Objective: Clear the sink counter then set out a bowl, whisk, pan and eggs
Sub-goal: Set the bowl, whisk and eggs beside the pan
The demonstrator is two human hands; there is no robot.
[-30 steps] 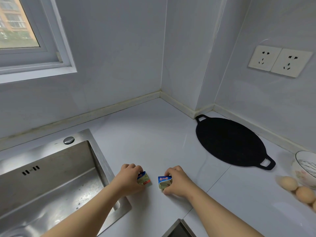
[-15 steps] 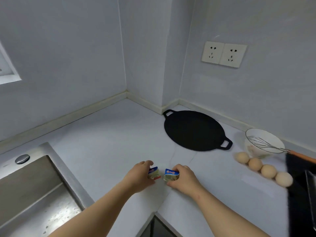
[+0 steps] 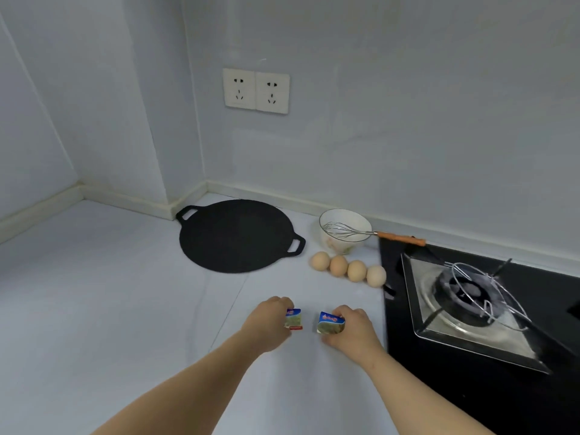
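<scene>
Left hand [image 3: 269, 322] pinches one small packet [image 3: 294, 318] and right hand [image 3: 353, 331] pinches a second packet [image 3: 330, 323], held just apart at the white counter [image 3: 110, 309]; beyond lie four eggs [image 3: 338, 265] in a row, then the black pan [image 3: 237, 235] and, beside it, the bowl [image 3: 335, 245] holding the whisk [image 3: 397, 237].

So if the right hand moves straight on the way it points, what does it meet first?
Probably the pan, its packet passing just beyond the left hand; depth is unclear.
</scene>
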